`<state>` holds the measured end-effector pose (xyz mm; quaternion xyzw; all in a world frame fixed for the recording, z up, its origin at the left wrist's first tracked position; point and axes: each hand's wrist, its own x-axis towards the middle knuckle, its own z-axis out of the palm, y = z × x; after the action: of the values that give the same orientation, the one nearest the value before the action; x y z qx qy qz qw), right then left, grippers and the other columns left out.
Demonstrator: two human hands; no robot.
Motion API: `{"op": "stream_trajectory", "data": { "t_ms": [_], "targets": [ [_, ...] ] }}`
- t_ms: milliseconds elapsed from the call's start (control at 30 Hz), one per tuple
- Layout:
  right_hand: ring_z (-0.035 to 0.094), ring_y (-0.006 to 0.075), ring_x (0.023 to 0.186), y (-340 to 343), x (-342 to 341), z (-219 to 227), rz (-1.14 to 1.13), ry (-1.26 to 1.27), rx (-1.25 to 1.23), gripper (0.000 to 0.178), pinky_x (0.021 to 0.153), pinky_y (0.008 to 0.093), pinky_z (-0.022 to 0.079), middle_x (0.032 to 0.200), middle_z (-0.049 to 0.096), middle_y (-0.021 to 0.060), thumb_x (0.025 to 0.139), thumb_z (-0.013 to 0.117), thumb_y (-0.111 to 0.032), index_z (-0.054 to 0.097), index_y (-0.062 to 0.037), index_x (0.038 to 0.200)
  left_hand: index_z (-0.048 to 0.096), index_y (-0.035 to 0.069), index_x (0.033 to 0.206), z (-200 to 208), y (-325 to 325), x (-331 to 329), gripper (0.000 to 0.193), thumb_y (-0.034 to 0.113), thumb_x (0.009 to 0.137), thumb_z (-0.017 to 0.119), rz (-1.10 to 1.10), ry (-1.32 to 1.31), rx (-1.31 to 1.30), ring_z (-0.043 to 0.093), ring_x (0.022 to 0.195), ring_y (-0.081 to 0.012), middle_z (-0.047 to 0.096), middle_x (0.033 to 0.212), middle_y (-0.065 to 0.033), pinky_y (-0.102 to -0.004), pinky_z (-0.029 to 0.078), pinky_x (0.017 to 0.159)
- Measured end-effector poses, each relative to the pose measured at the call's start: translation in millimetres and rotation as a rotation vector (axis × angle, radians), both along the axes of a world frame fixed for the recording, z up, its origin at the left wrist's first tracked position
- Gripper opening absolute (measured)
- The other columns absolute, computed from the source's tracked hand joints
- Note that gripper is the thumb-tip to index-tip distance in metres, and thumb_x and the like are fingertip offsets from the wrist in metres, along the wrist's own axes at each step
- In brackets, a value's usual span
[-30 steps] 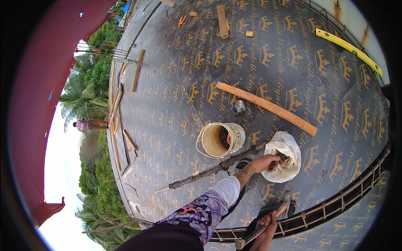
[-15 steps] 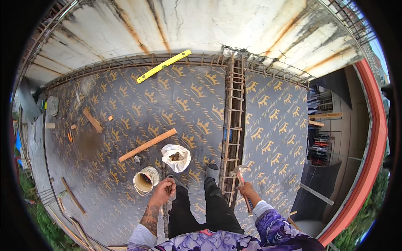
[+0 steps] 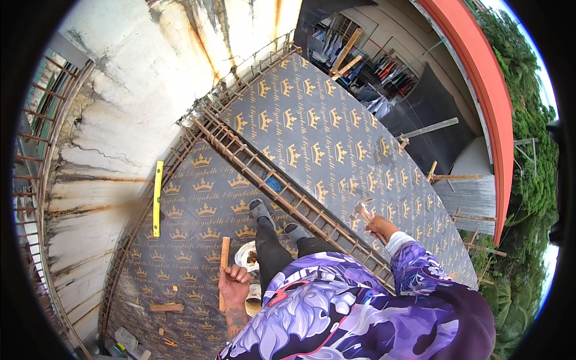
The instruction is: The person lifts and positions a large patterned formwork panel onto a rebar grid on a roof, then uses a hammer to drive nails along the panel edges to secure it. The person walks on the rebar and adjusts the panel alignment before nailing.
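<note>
My right hand (image 3: 381, 227) is wrapped round the handle of a claw hammer (image 3: 362, 208), whose metal head points away from me over the dark printed panel on the right. My left hand (image 3: 235, 282) is curled closed near my left side; whatever lies within its fingers is hidden. Beneath or just behind that hand, a wooden strip (image 3: 225, 252) lies on the panel. Beside it sits a white sack (image 3: 245, 257) with dark contents, partly covered by my leg. A pale bucket (image 3: 254, 293) shows only in part between my left hand and my body.
A rebar cage (image 3: 288, 198) runs diagonally in a gap between the dark panels. Against the stained wall (image 3: 126, 138) lies more rebar, with a yellow spirit level (image 3: 158, 198) near it. Wood offcuts (image 3: 167, 307) lie at lower left. Beyond a red edge (image 3: 480, 90) are trees.
My view has turned to the right, and my feet stand at a new angle beside the rebar cage. The hammer stays in my right hand; my left hand remains closed.
</note>
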<state>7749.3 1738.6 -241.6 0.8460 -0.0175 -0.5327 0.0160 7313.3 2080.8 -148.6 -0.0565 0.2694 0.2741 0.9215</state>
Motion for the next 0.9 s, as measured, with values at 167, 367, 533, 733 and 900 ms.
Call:
{"op": "stream_trajectory", "data": {
  "t_ms": [167,367,533,733,900],
  "targets": [
    [0.068,0.0241,0.059,-15,-36,10,-0.063,-0.058,-0.033,0.032,0.058,0.0399,0.054,0.069,0.07,0.0099,0.079,0.074,-0.032,0.071,0.0,0.079,0.053,0.009,0.082,-2,80,45,0.036,0.037,0.103,0.047,-0.386,0.13,-0.028,0.036,0.057,-0.0106,0.037,0.063,0.0023,-0.0253,0.033,0.049],
    [0.064,0.0211,0.054,8,-114,26,-0.543,0.077,0.065,0.028,0.052,0.0388,0.051,0.064,0.066,0.0112,0.081,0.073,-0.026,0.069,0.0017,0.079,0.047,0.011,0.077,-19,184,88,0.024,0.027,0.094,0.051,-0.639,0.451,0.02,0.033,0.054,-0.0115,0.035,0.063,0.0029,-0.0268,0.03,0.045],
    [0.061,0.021,0.051,-1,-159,18,-0.688,0.143,0.07,0.03,0.049,0.0388,0.046,0.064,0.065,0.0106,0.082,0.075,-0.024,0.066,0.0043,0.084,0.058,0.011,0.092,-21,247,162,0.014,0.024,0.093,0.054,-0.789,0.52,0.159,0.044,0.066,-0.0143,0.048,0.077,0.0016,-0.0243,0.035,0.051],
    [0.06,0.0209,0.051,-3,-160,1,-0.813,0.215,0.023,0.03,0.048,0.0387,0.044,0.064,0.065,0.0101,0.081,0.076,-0.024,0.066,0.0034,0.085,0.061,0.009,0.097,-31,244,302,0.018,0.026,0.097,0.057,-0.885,0.387,0.175,0.039,0.06,-0.0099,0.043,0.071,0.0032,-0.0217,0.032,0.048],
    [0.061,0.0208,0.052,2,-92,-8,-0.992,0.202,0.017,0.031,0.05,0.0386,0.047,0.066,0.066,0.0109,0.081,0.076,-0.027,0.068,0.0033,0.085,0.05,0.011,0.078,-48,207,444,0.028,0.03,0.098,0.053,-1.086,0.339,0.029,0.032,0.05,-0.0084,0.036,0.062,0.004,-0.023,0.026,0.04]
  ]
}}
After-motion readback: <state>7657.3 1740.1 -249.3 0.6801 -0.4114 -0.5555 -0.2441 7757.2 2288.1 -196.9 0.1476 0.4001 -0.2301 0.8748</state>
